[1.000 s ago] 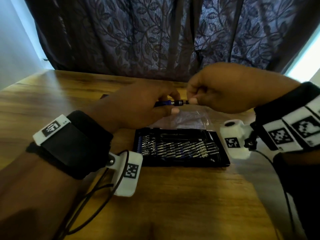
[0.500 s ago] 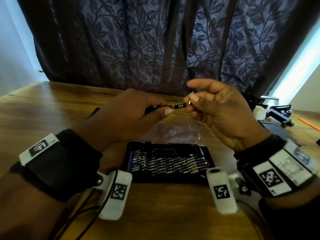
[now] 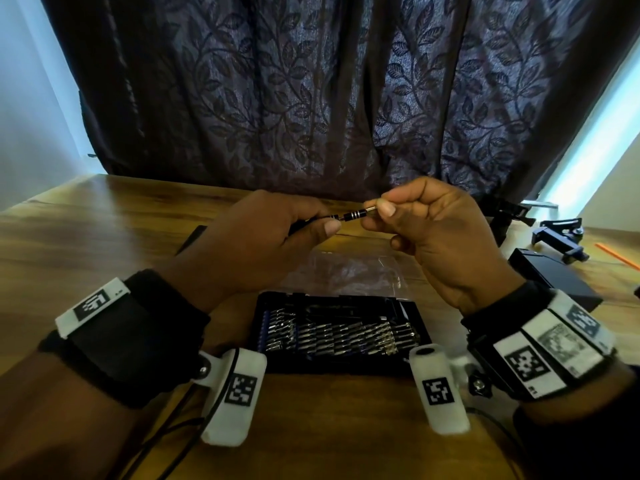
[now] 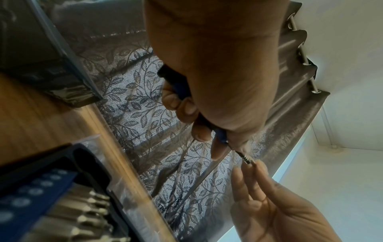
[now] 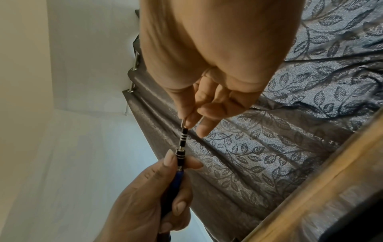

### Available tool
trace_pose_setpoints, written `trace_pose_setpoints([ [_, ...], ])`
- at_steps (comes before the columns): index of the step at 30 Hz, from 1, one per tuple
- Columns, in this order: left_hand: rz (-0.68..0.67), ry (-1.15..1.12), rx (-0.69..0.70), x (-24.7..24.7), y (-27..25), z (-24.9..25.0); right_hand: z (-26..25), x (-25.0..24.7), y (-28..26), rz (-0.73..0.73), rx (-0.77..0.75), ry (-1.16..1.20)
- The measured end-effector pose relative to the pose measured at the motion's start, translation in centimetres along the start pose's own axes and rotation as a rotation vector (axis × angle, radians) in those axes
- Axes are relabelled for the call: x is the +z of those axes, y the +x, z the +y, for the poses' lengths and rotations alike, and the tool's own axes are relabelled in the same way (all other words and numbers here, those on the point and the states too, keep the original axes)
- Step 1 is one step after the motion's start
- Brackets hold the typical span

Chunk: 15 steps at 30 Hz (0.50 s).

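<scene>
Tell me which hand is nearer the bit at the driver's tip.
Right. The right hand pinches the bit itself. The left hand grips the driver by its handle, further back along the shaft and clear of the bit.

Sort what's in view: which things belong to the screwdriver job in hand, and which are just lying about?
In the job: screwdriver, gripped by the left hand; bit at its tip, pinched by the right hand; open bit case.
Lying about: plastic bag; black box; clamp; orange stick.

Bit case [image 3: 332,368] on the table [image 3: 104,230], plastic bag [image 3: 346,271] behind, box [image 3: 554,280] right.
</scene>
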<state>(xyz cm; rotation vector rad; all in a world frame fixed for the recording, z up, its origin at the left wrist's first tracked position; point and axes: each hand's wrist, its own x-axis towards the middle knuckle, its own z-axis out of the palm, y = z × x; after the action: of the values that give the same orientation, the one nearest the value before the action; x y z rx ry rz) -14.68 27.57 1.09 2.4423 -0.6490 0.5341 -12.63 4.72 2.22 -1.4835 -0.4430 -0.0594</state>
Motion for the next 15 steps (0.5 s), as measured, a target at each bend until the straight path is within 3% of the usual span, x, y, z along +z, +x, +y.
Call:
trace_pose_setpoints([
  [15,-0.044,-0.002,0.003,-0.04,-0.18,0.07,0.58,-0.63,0.11,-0.057,0.014,-0.098],
])
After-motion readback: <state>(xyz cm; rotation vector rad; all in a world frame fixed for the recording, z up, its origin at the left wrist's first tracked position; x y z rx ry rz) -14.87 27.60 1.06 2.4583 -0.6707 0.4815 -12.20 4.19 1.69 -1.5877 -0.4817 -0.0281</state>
